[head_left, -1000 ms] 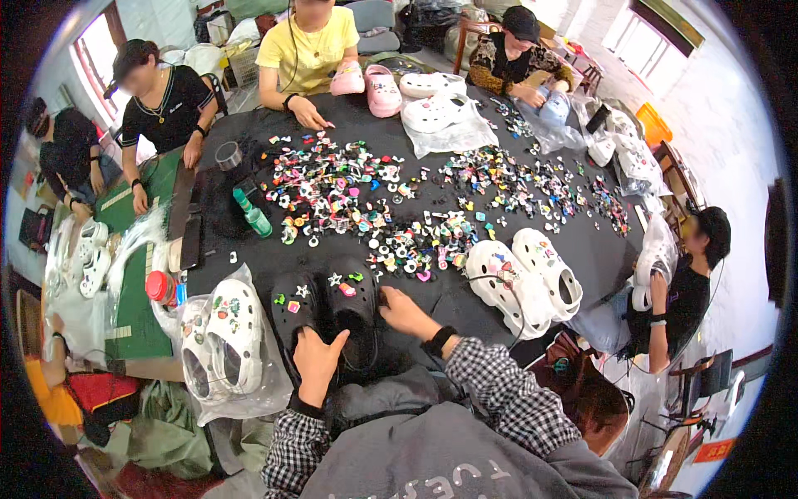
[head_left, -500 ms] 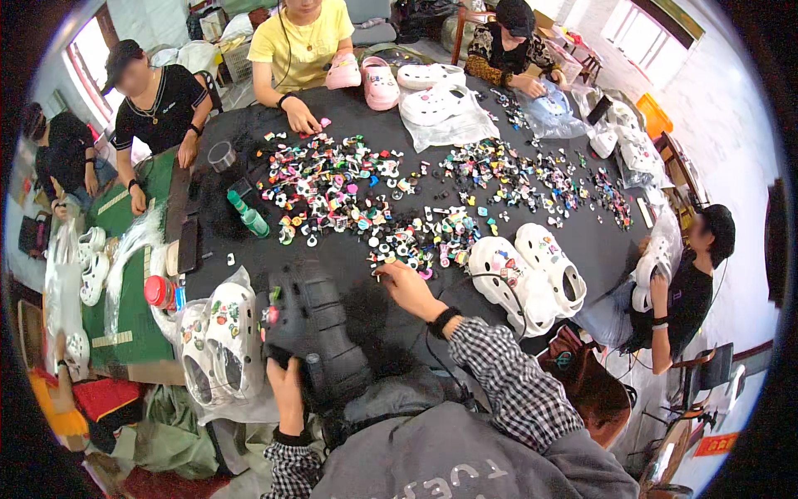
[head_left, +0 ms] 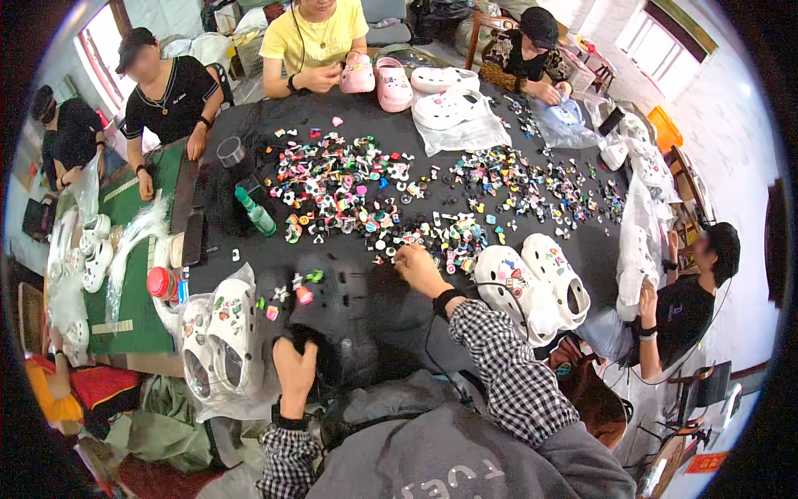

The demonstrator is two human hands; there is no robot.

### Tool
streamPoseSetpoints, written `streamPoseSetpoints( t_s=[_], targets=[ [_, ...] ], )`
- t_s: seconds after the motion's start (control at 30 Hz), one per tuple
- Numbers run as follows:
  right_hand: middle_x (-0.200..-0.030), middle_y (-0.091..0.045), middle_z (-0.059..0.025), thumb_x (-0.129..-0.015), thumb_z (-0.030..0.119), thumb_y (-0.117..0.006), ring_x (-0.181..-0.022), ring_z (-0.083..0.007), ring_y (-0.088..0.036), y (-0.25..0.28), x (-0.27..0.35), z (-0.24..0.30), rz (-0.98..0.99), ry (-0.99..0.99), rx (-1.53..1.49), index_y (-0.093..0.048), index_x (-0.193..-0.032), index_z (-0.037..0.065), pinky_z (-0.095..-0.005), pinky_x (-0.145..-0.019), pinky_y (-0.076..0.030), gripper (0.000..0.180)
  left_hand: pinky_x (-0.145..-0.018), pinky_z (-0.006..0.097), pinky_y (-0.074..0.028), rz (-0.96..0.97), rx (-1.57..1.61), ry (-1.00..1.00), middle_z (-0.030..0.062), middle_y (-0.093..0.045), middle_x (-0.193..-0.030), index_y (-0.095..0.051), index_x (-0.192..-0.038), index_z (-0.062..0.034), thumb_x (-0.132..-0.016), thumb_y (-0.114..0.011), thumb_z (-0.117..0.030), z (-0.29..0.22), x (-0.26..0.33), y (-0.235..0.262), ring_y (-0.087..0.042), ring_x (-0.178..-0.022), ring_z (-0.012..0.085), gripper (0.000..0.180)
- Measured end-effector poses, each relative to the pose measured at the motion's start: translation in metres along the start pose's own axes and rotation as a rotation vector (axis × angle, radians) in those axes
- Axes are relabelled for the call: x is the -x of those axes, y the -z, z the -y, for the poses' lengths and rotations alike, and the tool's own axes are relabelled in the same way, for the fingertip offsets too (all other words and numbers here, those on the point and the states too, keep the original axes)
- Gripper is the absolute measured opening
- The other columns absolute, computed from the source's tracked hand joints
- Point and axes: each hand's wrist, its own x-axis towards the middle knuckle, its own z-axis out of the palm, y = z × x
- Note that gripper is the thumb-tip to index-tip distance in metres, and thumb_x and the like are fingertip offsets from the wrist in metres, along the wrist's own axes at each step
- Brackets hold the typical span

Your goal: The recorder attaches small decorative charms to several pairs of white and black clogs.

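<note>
My left hand (head_left: 294, 372) grips the heel end of a black clog (head_left: 337, 320) lying on the black table (head_left: 249, 249) in front of me. A few small coloured charms (head_left: 303, 287) sit on and beside the clog's toe. My right hand (head_left: 413, 264) reaches forward into the spread of small coloured charms (head_left: 374, 200), fingers pinched at one small piece near the pile's near edge; what it holds is too small to tell. Both sleeves are black-and-white check.
A pair of white decorated clogs in a clear bag (head_left: 218, 337) lies left of me, another white pair (head_left: 532, 283) right. A green bottle (head_left: 256, 214), a tape roll (head_left: 230, 151) and a red-capped jar (head_left: 162, 283) stand left. Several people sit around the table with pink and white clogs.
The black clog has come back down onto the table from being lifted. My right hand has reached farther forward into the charm pile.
</note>
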Motion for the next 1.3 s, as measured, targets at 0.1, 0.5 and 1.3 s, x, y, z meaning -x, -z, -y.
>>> streamPoseSetpoints(
  t_s=[0.1,0.5,1.3],
  targets=[
    [-0.096,-0.061,-0.0143,-0.081,0.002,-0.06,-0.08,-0.027,-0.065,0.01,0.003,-0.014,0.067,-0.238,-0.404,-0.059,-0.1,0.002,-0.0336,-0.075,-0.053,0.019,-0.065,0.05,-0.045,0.065,-0.236,-0.111,0.0241,-0.056,-0.078,-0.054,-0.078,0.0058,-0.076,-0.066,-0.021,0.008,-0.006,-0.025,-0.056,-0.074,0.044,0.029],
    [-0.107,-0.058,-0.0074,-0.09,-0.003,-0.052,-0.11,-0.0241,-0.059,0.06,0.015,0.07,0.264,-0.321,-1.14,-0.053,-0.106,0.0,-0.0326,-0.099,-0.045,0.017,-0.073,0.047,-0.048,0.241,-0.311,-0.047,0.0247,-0.056,-0.096,-0.054,-0.097,0.0063,-0.078,-0.068,-0.024,0.005,-0.003,-0.019,-0.058,-0.087,0.0426,0.039],
    [-0.09,-0.063,-0.0031,-0.085,0.01,-0.065,-0.082,-0.0105,-0.059,0.012,0.058,0.09,0.303,-0.32,-0.808,-0.061,-0.1,0.001,-0.0253,-0.075,-0.049,0.018,-0.093,0.027,-0.038,0.503,1.241,0.684,0.0035,-0.055,-0.113,-0.054,-0.119,-0.0001,-0.094,-0.058,-0.018,-0.035,0.006,-0.06,-0.05,-0.104,0.0113,0.031]
  ],
)
